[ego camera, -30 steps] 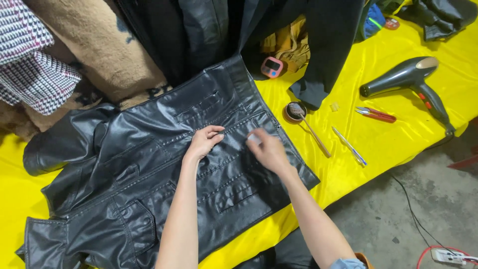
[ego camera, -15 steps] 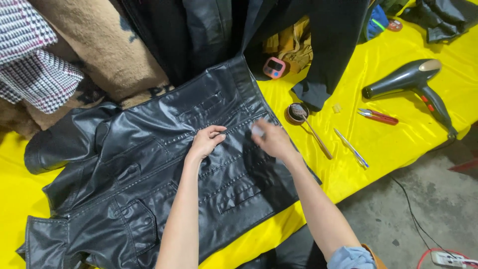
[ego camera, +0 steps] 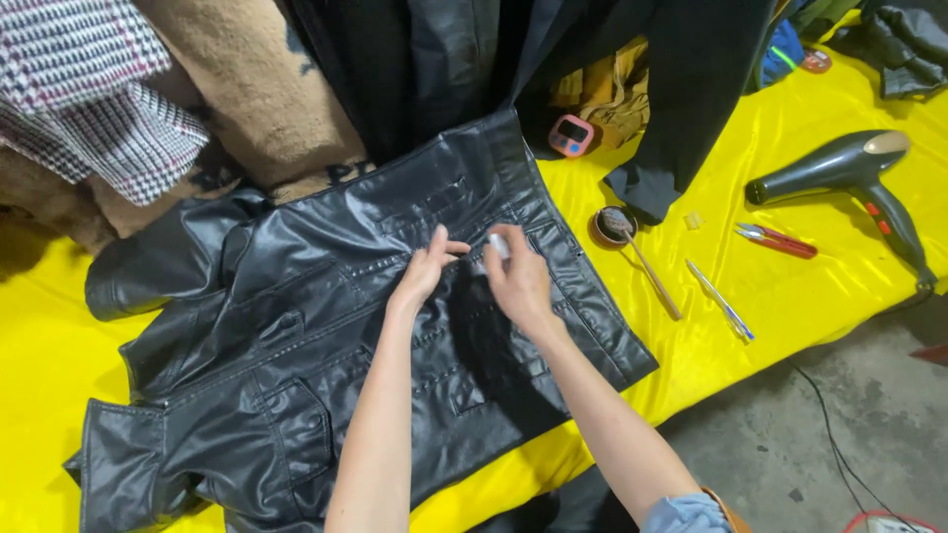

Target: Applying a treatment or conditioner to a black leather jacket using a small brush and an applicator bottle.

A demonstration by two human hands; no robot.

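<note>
A black leather jacket (ego camera: pixel 296 336) lies spread flat on a yellow-covered table (ego camera: pixel 790 296). My left hand (ego camera: pixel 427 268) rests on the jacket's front panel, fingers apart and pressing the leather. Close beside it, my right hand (ego camera: pixel 517 276) pinches a small white object (ego camera: pixel 498 244) against the jacket near a row of stitching. Both hands sit near the jacket's middle, almost touching each other.
Right of the jacket lie a small round tin with a brush (ego camera: pixel 617 229), a pen-like tool (ego camera: pixel 721 301), red-handled snips (ego camera: pixel 777 240) and a dark hair dryer (ego camera: pixel 849 173). A pink timer (ego camera: pixel 572 135) and piled garments (ego camera: pixel 148 109) sit at the back. The grey floor (ego camera: pixel 839 434) is at lower right.
My right hand has moved up and left across the jacket toward my left hand, bringing the small white object with it. My left hand has stayed in place.
</note>
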